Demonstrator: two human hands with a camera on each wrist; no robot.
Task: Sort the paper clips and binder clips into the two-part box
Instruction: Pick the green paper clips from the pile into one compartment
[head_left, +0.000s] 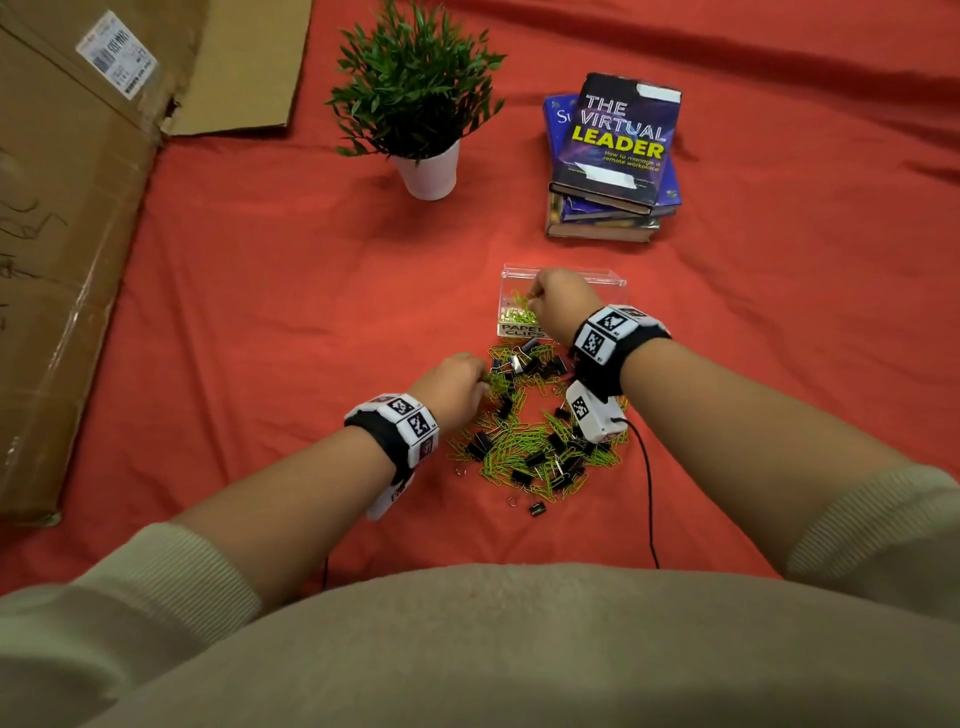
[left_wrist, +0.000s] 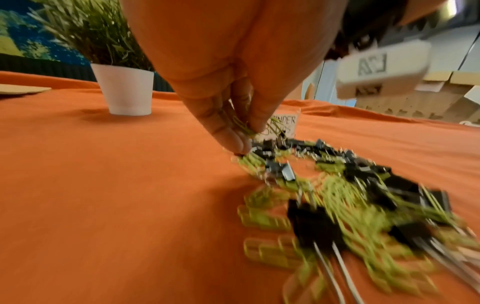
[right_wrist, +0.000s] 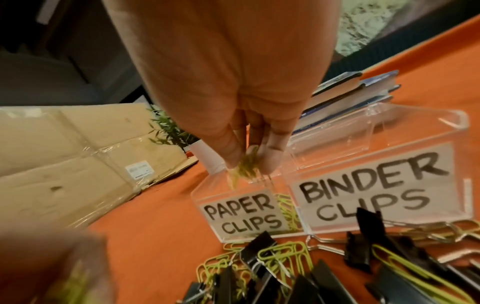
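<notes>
A: Where's the right hand (head_left: 558, 296)?

B: Above the clear plastic 2-part box (right_wrist: 374, 170), over the section labelled PAPER CLIPS, fingertips pinching several thin lime-green wire paper clips (right_wrist: 245, 166).

A: And the left hand (head_left: 457, 382)?

B: At the near-left edge of the mixed pile on the orange-red cloth (head_left: 260, 291), fingers pinching a few green clips. The small black binder clips (head_left: 540, 460) lie scattered through that pile, just in front of the box.

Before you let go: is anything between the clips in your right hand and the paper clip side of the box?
Nothing visible. The right hand pinches green paper clips directly above the open paper clip compartment of the box, lid open.
</notes>
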